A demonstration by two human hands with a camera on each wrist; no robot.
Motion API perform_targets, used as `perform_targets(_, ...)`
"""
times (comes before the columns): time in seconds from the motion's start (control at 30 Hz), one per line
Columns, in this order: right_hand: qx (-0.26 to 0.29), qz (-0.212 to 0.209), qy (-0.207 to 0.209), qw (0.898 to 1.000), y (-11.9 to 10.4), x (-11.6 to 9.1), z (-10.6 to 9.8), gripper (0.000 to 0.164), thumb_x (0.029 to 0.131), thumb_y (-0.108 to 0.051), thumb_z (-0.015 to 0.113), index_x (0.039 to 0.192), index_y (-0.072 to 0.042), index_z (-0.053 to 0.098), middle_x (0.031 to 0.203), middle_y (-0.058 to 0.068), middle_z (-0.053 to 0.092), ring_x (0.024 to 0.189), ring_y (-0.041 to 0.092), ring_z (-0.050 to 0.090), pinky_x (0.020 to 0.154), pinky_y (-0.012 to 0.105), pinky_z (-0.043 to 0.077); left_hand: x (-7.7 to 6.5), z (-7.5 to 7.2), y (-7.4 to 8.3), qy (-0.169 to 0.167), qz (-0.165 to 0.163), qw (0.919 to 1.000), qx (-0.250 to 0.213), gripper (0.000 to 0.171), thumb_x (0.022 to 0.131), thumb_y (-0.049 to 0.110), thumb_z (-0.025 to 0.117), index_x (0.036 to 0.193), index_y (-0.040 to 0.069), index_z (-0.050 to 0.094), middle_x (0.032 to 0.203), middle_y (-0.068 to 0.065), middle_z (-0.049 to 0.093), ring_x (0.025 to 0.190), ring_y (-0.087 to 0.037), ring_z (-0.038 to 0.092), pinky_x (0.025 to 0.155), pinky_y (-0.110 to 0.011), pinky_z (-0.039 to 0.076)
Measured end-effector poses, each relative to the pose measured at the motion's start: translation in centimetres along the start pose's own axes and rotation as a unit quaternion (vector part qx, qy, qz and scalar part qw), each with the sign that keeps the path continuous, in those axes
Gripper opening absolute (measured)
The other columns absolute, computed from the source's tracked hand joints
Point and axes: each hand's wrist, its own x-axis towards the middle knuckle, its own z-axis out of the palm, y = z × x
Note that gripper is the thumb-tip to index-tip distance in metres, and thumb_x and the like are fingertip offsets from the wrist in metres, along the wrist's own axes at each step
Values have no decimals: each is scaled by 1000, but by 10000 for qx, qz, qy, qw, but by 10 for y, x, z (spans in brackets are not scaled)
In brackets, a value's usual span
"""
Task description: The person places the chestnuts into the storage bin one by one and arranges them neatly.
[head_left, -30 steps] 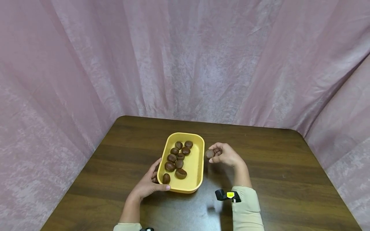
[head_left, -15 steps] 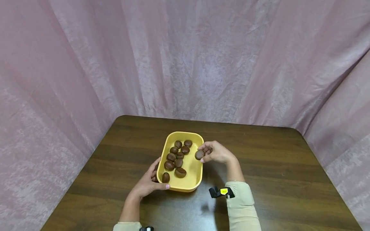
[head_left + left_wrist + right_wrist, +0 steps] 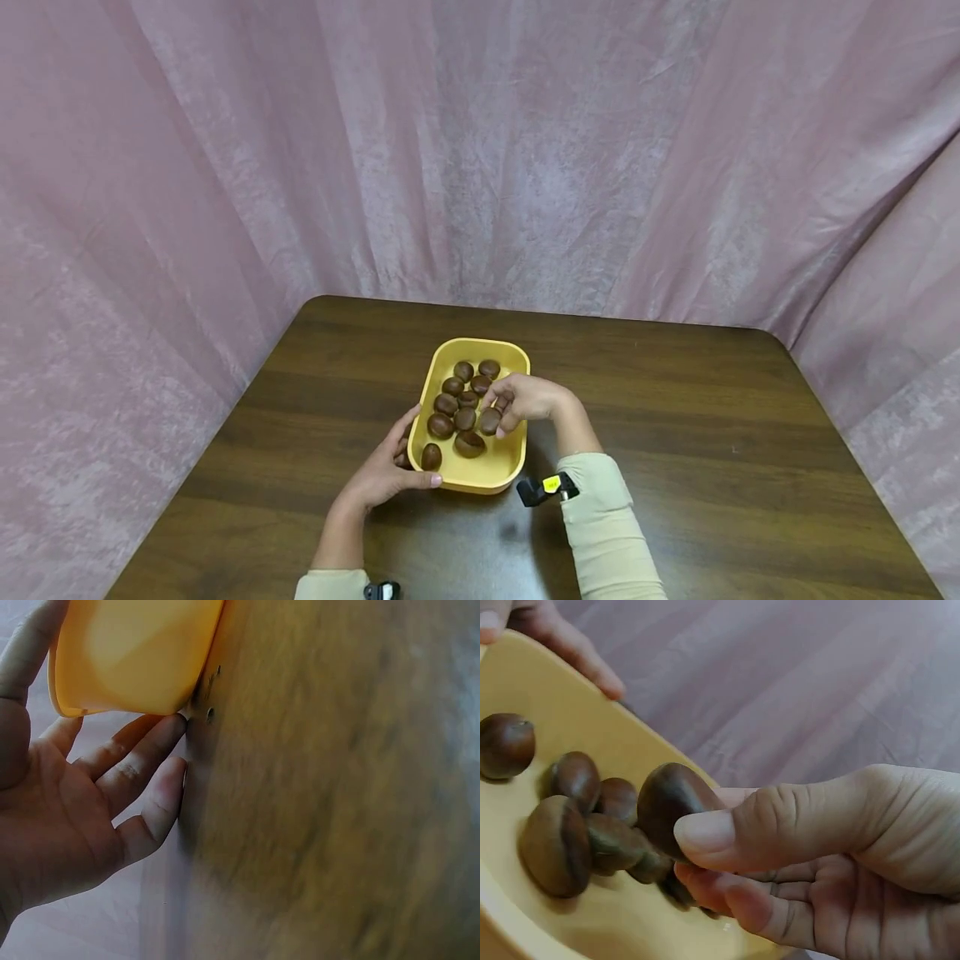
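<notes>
A yellow plastic box [image 3: 482,486] holds several brown chestnuts [image 3: 440,426], most of them grouped toward its left side. My left hand [image 3: 384,473] holds the near left corner of the box, thumb at the front rim and fingers along the left wall. In the left wrist view its lower fingers lie against the tabletop beside the box wall [image 3: 142,656]. Between thumb and fingers, my right hand [image 3: 531,400] pinches one chestnut [image 3: 671,802]. It holds this chestnut within the box's outline, right of the others; whether it touches the floor of the box I cannot tell.
The box stands on a dark brown wooden table [image 3: 712,450] with rounded far corners. Pink velvety curtains [image 3: 525,167] hang behind and at both sides of the table. A black strap with a yellow label [image 3: 551,484] is on the right wrist.
My right hand has carried its chestnut leftward, from beside the box over the right rim and in among the others. The left hand keeps its hold on the box.
</notes>
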Motion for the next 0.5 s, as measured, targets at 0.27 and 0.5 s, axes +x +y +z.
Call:
perform_targets(0.27,-82,265,-595,9978,-1,19,12,34,67,6,77,98,-4,66,84,6,64,76,13,59,69,27,47,-1,1,2,78,-36,10000,-5,108,67,7,84,149,24,15,128,-26,45,103,-33,55,80,-38,46)
perform_targets(0.5,-396,456,-971,9934,0,29,21,34,65,8,77,92,-9,65,82,4,64,72,12,56,66,30,47,-2,1,1,50,-58,10000,-57,107,68,7,83,149,26,15,128,-25,46,103,-33,55,80,-37,46)
